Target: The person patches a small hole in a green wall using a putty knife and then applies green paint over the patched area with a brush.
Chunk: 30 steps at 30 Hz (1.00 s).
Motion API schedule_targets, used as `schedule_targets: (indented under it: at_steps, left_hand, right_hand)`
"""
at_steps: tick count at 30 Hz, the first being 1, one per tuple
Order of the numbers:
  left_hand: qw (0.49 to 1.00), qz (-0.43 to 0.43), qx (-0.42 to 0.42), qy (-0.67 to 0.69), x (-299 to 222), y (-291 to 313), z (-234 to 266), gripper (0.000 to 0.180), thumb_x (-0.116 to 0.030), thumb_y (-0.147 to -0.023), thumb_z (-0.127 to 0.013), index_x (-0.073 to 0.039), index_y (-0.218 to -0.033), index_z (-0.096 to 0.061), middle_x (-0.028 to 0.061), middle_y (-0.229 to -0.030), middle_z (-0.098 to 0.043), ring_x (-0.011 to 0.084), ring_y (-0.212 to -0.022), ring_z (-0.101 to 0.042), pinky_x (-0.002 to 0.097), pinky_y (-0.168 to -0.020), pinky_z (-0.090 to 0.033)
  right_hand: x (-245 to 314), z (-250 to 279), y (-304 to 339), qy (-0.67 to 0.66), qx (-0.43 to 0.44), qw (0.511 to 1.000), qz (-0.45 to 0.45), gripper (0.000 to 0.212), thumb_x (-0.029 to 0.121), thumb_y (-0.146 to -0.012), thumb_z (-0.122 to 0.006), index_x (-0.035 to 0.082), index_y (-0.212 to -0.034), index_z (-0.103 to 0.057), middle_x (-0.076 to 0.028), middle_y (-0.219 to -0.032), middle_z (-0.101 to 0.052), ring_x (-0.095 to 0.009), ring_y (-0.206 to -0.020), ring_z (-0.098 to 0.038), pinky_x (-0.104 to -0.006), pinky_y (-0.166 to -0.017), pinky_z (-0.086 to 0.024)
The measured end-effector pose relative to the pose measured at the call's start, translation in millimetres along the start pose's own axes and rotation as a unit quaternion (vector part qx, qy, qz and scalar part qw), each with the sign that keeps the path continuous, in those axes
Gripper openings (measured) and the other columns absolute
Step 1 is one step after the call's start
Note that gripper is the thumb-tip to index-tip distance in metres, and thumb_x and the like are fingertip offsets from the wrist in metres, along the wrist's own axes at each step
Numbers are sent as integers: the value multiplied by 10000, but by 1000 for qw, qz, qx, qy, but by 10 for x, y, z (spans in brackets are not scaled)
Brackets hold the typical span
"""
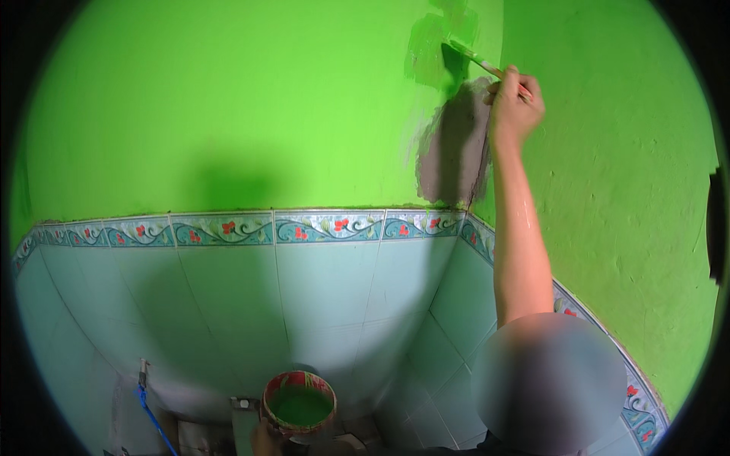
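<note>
High up near the wall corner, my right hand [517,108] is closed around the handle of a paintbrush [485,65]. The bristles, coated green, touch the green wall [152,106] at a patch of fresh, darker green paint [427,53]. Just below the brush, a bare grey-brown patch [450,156] of wall reaches down toward the tile border. Low in the view, my left hand [264,438] grips the left side of a small red, paint-smeared bucket [331,391]. Green paint [300,406] lies inside it. Most of the left hand's fingers are hidden or dark.
A flowered tile border [319,226] runs between the painted wall and pale tiles [327,285] below. To the right stands another green wall [616,167]. A tap [143,372] with a blue hose [156,422] is at lower left. A blurred round patch covers my right upper arm.
</note>
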<state>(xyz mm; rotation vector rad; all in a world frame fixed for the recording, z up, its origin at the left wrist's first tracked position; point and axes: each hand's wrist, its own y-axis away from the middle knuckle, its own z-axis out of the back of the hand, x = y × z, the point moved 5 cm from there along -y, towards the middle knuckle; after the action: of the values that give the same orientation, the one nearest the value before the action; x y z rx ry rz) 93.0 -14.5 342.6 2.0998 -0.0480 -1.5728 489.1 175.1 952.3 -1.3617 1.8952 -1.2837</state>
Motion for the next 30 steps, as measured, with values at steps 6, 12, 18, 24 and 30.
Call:
schedule_targets:
  at_steps: [6,12,18,24,30]
  left_hand:
    - [982,-43,20,184,398,-399,102,222,-223,-975,-505,-78,-809,-492,47,-805,-506,184,-749,-568,457,-659,-592]
    - [988,-44,10,147,96,-224,0,254,-247,-973,-536,-58,-810,-491,40,-806,-481,137,-734,-544,392,-690,-614]
    - [991,-18,27,129,124,-248,-57,227,-272,-981,-547,-70,-879,-543,21,-904,-524,128,-818,-552,345,-713,-543]
    - [989,-53,62,127,-61,-107,-170,258,-240,-988,-527,-84,-786,-492,167,-1274,-549,236,-1180,-535,461,-883,-540]
    - [990,-28,59,122,-156,-24,-279,235,-209,-996,-520,-75,-803,-510,160,-1322,-534,237,-1181,-537,465,-898,-540]
  right_hand:
    - [584,433,869,9,80,984,-158,224,217,-915,-621,17,-818,-594,-60,-627,-606,-96,-476,-525,-230,-427,-381]
    - [816,591,2495,41,406,803,-434,171,143,-897,-622,-13,-965,-630,-49,-696,-633,-79,-533,-553,-233,-496,-446]
    - [760,807,4093,86,591,614,-516,203,150,-886,-623,-37,-958,-654,-127,-750,-687,-163,-649,-659,-310,-594,-507]
    - [720,833,5083,146,740,572,-322,246,205,-879,-663,-23,-972,-667,-191,-833,-688,-322,-712,-664,-405,-689,-520]
    - [509,964,5987,209,803,513,-220,178,175,-862,-637,-3,-861,-639,-213,-831,-659,-407,-806,-640,-486,-741,-508]
